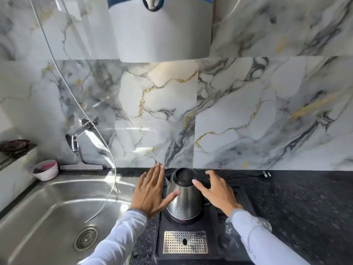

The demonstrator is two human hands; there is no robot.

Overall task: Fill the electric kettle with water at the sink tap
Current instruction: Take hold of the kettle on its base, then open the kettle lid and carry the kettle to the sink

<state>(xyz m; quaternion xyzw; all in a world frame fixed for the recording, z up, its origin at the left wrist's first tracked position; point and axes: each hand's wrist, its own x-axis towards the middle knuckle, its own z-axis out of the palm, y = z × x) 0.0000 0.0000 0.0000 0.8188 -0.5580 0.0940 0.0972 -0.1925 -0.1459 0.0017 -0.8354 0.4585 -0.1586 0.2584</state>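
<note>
A steel electric kettle point(184, 199) with a black lid and handle stands upright on a black tray point(215, 251), right of the sink point(57, 211). My right hand point(215, 190) is wrapped around the black handle at the kettle's top right. My left hand point(152, 190) hangs flat and spread just left of the kettle, thumb resting on the steel side. The chrome tap point(76, 138) juts from the marble wall above the sink's far left.
A thin white hose point(114, 180) hangs into the sink basin near its drain point(86, 239). A small white bowl point(45, 170) sits at the sink's back left corner. A glass point(229, 226) stands on the tray beside a perforated drip grate point(185, 242). A grey appliance point(160, 29) hangs overhead.
</note>
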